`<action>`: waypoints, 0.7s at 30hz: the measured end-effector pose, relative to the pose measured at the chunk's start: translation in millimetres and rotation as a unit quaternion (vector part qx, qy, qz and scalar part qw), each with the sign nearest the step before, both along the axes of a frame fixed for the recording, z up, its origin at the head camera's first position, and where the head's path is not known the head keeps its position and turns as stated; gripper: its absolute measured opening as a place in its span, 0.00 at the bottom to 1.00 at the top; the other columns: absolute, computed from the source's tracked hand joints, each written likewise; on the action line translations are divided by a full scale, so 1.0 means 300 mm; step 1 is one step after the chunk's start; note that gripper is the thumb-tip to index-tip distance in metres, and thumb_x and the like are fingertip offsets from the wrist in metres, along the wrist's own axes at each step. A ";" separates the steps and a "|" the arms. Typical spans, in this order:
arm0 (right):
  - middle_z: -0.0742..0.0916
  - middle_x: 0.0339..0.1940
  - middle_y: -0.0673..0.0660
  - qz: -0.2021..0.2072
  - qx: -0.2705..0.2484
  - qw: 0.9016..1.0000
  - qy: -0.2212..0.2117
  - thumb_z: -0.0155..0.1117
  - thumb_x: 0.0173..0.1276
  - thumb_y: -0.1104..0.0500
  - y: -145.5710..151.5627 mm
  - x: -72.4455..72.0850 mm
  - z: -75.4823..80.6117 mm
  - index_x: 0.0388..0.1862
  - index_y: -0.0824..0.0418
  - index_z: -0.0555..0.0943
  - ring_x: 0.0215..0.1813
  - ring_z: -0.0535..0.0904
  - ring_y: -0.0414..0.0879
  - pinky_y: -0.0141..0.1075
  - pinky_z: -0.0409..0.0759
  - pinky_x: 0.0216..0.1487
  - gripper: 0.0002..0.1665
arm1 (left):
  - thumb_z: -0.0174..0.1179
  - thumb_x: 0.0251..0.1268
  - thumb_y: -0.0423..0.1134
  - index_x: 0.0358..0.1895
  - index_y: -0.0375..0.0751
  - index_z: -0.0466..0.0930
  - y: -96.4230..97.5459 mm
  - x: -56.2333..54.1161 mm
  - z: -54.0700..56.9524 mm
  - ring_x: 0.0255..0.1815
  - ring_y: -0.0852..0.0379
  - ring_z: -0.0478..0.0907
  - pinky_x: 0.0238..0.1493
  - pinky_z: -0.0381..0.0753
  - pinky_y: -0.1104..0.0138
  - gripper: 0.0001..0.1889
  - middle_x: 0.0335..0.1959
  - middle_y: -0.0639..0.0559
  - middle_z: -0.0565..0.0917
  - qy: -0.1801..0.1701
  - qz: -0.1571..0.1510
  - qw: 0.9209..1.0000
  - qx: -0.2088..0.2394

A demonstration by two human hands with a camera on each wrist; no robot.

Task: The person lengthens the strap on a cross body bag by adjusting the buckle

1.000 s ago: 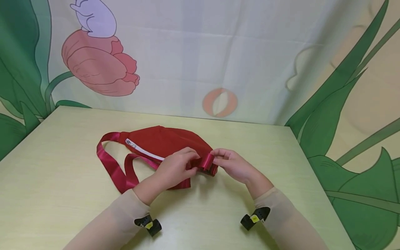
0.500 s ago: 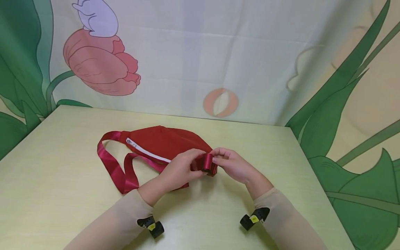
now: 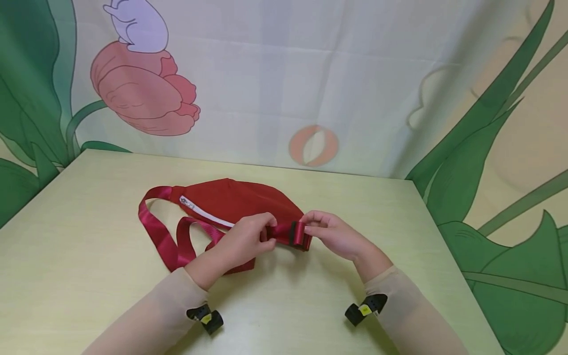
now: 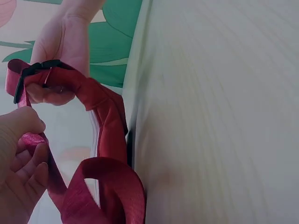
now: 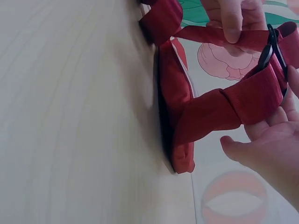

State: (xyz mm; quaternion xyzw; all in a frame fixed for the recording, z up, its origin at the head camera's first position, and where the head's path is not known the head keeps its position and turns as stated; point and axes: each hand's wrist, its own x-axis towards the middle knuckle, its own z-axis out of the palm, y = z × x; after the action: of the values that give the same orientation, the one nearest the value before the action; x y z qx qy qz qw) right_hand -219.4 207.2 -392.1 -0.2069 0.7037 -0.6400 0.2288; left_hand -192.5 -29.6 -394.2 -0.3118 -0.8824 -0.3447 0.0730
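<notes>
A red waist bag (image 3: 235, 197) with a white zipper (image 3: 206, 212) lies on the table. Its crimson strap (image 3: 159, 239) loops out to the left and bends back along the bag's front. My left hand (image 3: 241, 241) pinches the strap between thumb and fingers; the left wrist view shows the band running past the fingertips. At the bag's right end, my right hand (image 3: 335, 234) holds the black slider buckle (image 5: 265, 57) and the strap loop threaded through it. In the right wrist view, strap runs taut from the buckle to the left hand's fingers (image 5: 231, 23).
The pale wooden table (image 3: 399, 212) extends around the bag on all sides. A printed cloth backdrop (image 3: 355, 88) with flowers and leaves hangs behind it. Each sleeve bears a small black wrist camera (image 3: 213, 320).
My left hand first moves right to the buckle, then draws back left with the strap between its fingers. The black buckle now shows more plainly. My right hand stays nearly in place.
</notes>
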 end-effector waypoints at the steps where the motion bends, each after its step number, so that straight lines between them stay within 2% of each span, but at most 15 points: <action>1: 0.81 0.38 0.51 -0.001 0.001 1.000 0.001 0.53 0.69 0.66 0.001 -0.001 -0.002 0.45 0.61 0.75 0.47 0.74 0.46 0.40 0.66 0.57 0.08 | 0.69 0.50 0.31 0.41 0.40 0.75 0.000 -0.001 -0.001 0.26 0.62 0.71 0.28 0.75 0.73 0.16 0.30 0.55 0.76 0.002 0.005 1.000 -0.004; 4: 0.82 0.38 0.51 -0.005 0.002 1.000 0.006 0.53 0.68 0.66 0.001 -0.005 -0.007 0.45 0.60 0.76 0.46 0.75 0.46 0.40 0.66 0.56 0.08 | 0.69 0.50 0.33 0.49 0.40 0.75 0.008 0.000 -0.004 0.28 0.61 0.72 0.30 0.75 0.72 0.21 0.37 0.54 0.77 -0.001 -0.008 1.000 0.002; 8: 0.82 0.40 0.52 -0.003 0.005 1.000 0.009 0.54 0.68 0.66 -0.003 -0.006 -0.012 0.45 0.61 0.76 0.47 0.75 0.47 0.41 0.66 0.56 0.08 | 0.67 0.53 0.33 0.59 0.38 0.70 0.029 0.008 -0.004 0.30 0.61 0.73 0.33 0.77 0.70 0.28 0.44 0.50 0.76 -0.024 -0.073 0.996 0.047; 11: 0.82 0.41 0.52 -0.004 0.006 1.000 0.009 0.54 0.69 0.65 -0.001 -0.004 -0.012 0.46 0.62 0.76 0.49 0.75 0.48 0.42 0.66 0.58 0.09 | 0.63 0.56 0.31 0.59 0.37 0.70 0.034 0.011 -0.003 0.31 0.60 0.74 0.34 0.78 0.68 0.25 0.43 0.47 0.76 -0.059 -0.104 0.988 0.094; 13: 0.82 0.41 0.53 -0.003 0.007 1.000 0.007 0.54 0.69 0.65 0.003 -0.003 -0.010 0.46 0.63 0.76 0.50 0.74 0.48 0.43 0.64 0.59 0.09 | 0.61 0.58 0.30 0.56 0.37 0.73 0.030 0.010 -0.002 0.33 0.59 0.75 0.35 0.78 0.68 0.21 0.42 0.48 0.77 -0.089 -0.103 0.983 0.124; 16: 0.82 0.40 0.53 0.003 0.014 1.000 0.008 0.54 0.69 0.65 0.007 -0.004 -0.012 0.46 0.63 0.75 0.49 0.75 0.48 0.44 0.63 0.59 0.08 | 0.59 0.62 0.31 0.50 0.39 0.78 0.023 0.009 0.005 0.34 0.57 0.75 0.36 0.78 0.67 0.13 0.39 0.50 0.79 -0.128 -0.083 0.976 0.156; 18: 0.83 0.40 0.54 0.012 0.021 1.000 0.012 0.53 0.69 0.66 0.009 -0.006 -0.015 0.45 0.63 0.75 0.47 0.77 0.48 0.43 0.65 0.58 0.08 | 0.59 0.63 0.33 0.46 0.39 0.80 0.021 0.007 0.010 0.34 0.57 0.75 0.36 0.78 0.67 0.09 0.36 0.52 0.79 -0.140 -0.072 0.975 0.158; 21: 0.84 0.39 0.55 0.030 0.030 0.999 0.020 0.53 0.69 0.65 0.007 -0.011 -0.020 0.45 0.63 0.75 0.45 0.78 0.48 0.43 0.68 0.56 0.07 | 0.60 0.62 0.34 0.43 0.40 0.81 0.015 0.008 0.017 0.32 0.57 0.75 0.35 0.78 0.67 0.07 0.33 0.53 0.80 -0.142 -0.064 0.978 0.142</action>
State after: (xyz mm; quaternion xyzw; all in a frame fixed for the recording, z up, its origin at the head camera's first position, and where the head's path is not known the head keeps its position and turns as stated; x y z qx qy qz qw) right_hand -222.6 209.3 -398.1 -0.2341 0.7202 -0.6074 0.2401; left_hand -190.0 -25.0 -389.1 -0.3021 -0.8042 -0.5109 -0.0316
